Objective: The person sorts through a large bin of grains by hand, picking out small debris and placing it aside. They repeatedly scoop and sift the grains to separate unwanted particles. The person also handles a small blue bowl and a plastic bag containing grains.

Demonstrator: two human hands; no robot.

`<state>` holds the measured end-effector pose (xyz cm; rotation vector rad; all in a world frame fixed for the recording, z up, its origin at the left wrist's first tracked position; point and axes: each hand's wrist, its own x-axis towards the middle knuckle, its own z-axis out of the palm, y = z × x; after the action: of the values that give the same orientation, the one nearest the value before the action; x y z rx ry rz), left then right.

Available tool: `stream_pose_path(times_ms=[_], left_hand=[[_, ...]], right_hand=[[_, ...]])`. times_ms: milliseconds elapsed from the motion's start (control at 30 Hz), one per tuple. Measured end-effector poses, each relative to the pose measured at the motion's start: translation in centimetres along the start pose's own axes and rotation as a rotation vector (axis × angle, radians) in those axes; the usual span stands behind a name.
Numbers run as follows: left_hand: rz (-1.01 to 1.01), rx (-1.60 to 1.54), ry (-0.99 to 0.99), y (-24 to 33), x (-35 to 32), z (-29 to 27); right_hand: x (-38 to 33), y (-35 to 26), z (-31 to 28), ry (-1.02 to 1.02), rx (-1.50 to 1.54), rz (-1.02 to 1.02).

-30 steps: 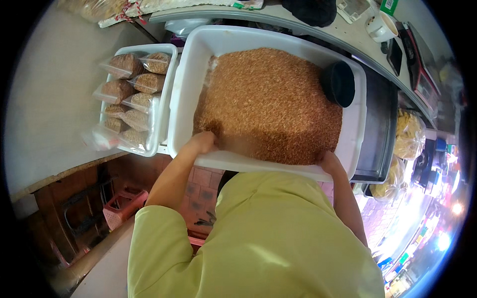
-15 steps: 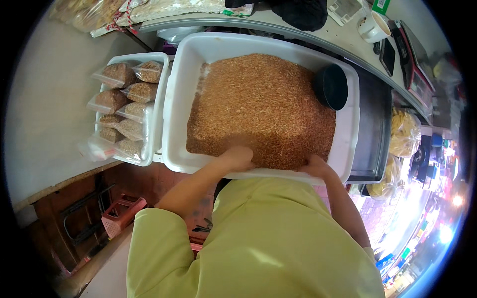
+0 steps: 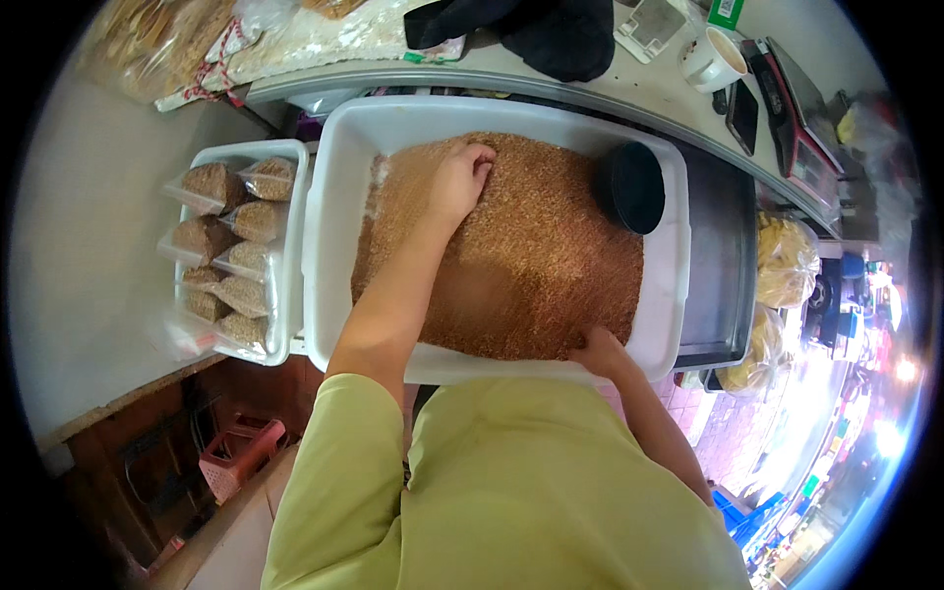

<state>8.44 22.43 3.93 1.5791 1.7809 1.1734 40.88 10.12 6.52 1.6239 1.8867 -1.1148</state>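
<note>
A large white plastic tub (image 3: pixel 326 221) holds a broad heap of loose brown grain (image 3: pixel 551 236). Toward the far left of the heap, my left hand (image 3: pixel 462 185) rests over the grain with its fingers curled together; what they hold, if anything, is hidden. My right hand (image 3: pixel 600 352) is at the near right edge of the heap, its fingertips down at the grain and mostly out of sight. A dark green round bowl (image 3: pixel 629 187) sits tilted on the grain in the tub's far right corner, apart from both hands.
A white tray (image 3: pixel 296 226) left of the tub holds several clear bags of grain (image 3: pixel 258 221). To the right is a metal tray (image 3: pixel 723 265). Along the far counter stand a white mug (image 3: pixel 710 61), a phone (image 3: pixel 742 116) and a scale (image 3: pixel 801 118). Bulging bags (image 3: pixel 785 264) are beyond.
My left hand has moved from the tub's near edge to the far left of the grain. My right hand stays near the front right edge. The whole view has shifted slightly.
</note>
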Motion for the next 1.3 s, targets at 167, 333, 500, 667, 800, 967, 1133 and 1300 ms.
stream_pose_path(times_ms=[167, 333, 500, 667, 800, 967, 1133, 1300], left_hand=[[-0.025, -0.021, 0.012, -0.6, 0.2, 1.1], [0.003, -0.003, 0.009, -0.5, 0.1, 1.5], [-0.011, -0.008, 0.029, -0.3, 0.2, 1.5], [-0.053, -0.067, 0.041, -0.5, 0.0, 1.6], [-0.041, -0.095, 0.097, 0.1, -1.3, 0.6], [-0.132, 0.124, 0.012, -0.5, -8.4, -6.1], [-0.431, 0.292, -0.35, -2.9, -17.4, -12.8], [-0.461, 0.519, -0.98, -1.3, -19.9, -10.1]], right_hand=[[-0.4, -0.5, -0.2, 0.026, 0.05, -0.038], [-0.2, 0.2, 0.2, 0.016, 0.028, -0.053], [-0.2, 0.0, -0.1, 0.037, 0.054, -0.042], [-0.2, -0.2, -0.3, 0.013, 0.067, -0.049], [-0.2, -0.1, -0.3, 0.029, 0.068, -0.039], [-0.1, 1.0, 0.5, 0.096, 0.026, 0.078], [0.0, 2.8, -1.7, 0.073, 0.215, 0.171], [0.3, 7.2, -1.6, 0.202, -0.002, 0.076]])
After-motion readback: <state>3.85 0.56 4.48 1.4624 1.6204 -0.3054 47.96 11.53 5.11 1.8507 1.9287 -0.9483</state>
